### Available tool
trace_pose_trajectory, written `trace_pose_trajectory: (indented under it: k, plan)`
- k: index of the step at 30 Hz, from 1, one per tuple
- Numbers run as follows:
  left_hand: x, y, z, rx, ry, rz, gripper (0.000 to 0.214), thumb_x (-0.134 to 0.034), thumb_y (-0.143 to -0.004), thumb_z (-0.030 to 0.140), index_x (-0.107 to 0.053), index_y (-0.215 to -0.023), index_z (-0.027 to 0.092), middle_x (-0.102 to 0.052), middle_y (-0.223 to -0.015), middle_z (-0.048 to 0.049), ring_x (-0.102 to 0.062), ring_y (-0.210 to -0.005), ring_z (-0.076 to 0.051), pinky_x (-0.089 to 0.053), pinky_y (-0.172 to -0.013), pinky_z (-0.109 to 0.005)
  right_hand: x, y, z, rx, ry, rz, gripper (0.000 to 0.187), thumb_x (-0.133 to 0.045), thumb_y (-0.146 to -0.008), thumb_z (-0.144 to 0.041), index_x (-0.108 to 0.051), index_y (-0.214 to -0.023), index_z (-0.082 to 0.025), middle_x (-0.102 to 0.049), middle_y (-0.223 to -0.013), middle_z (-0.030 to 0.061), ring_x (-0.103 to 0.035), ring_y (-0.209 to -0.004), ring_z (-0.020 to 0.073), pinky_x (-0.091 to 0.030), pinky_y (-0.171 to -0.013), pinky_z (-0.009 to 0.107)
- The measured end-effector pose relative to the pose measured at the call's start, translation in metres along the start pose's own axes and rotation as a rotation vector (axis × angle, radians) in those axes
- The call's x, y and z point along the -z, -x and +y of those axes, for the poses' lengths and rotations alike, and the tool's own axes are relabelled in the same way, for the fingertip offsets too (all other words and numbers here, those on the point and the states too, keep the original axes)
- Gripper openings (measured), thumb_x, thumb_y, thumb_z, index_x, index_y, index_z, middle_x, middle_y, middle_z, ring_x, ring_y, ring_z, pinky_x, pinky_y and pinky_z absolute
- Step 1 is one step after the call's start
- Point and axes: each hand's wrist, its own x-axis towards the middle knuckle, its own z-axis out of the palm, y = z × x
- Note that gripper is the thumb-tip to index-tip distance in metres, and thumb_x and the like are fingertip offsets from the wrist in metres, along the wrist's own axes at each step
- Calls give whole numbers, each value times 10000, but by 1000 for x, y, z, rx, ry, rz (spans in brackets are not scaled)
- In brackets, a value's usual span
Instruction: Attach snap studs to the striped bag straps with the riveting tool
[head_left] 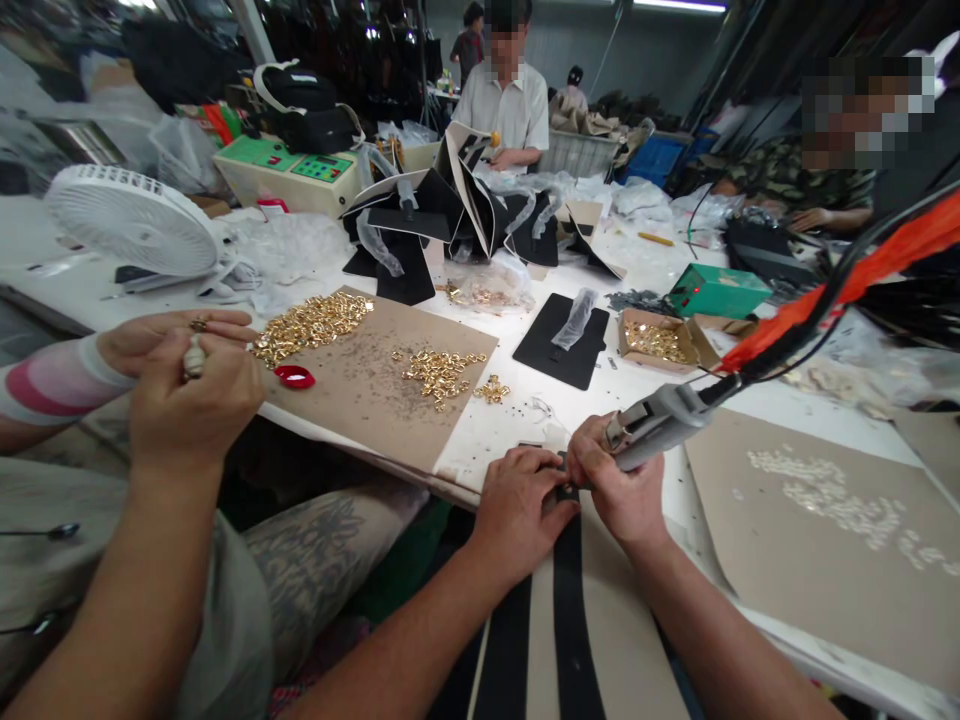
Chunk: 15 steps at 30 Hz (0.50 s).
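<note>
My left hand [517, 510] is closed, its fingers pinching the end of a black strap [574, 600] at the table's near edge. My right hand [619, 490] is wrapped round a grey hand tool [664, 420] and also touches the strap end. The tool's tip points down at the spot between both hands. A black cable and an orange hose [862, 275] run from the tool up to the right. A second black strap [508, 650] lies parallel on the left.
A co-worker's hands [191, 385] at left hold a small metal piece beside gold fittings [311, 325] on brown card [375, 385]. More card with pale pieces [825, 500] lies right. A fan [131, 220], black panels, boxes and seated people fill the back.
</note>
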Motion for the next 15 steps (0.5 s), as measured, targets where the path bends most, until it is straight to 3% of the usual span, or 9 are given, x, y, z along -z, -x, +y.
trace_pose_trajectory:
  k: [7, 15]
  plan:
    - [0, -2, 1, 5, 20, -4, 238, -727, -898, 348, -716, -1131, 298, -688, -1269, -18, -559, -1238, -274, -437, -1025, -454, 1, -3, 10, 48, -138, -159, 195, -658, -843, -244, -524, -702, -222, -524, -612, -34, -480, -541, 129, -412, -519, 275]
    - [1, -6, 1, -16, -74, -10, 333, -688, -906, 310, -682, -1233, 247, -696, -1161, -71, -576, -1152, -297, -445, -963, -463, -5, -4, 8, 60, -51, -190, 157, -687, -747, -206, -531, -730, -215, -544, -665, -34, -479, -595, 124, -440, -562, 269]
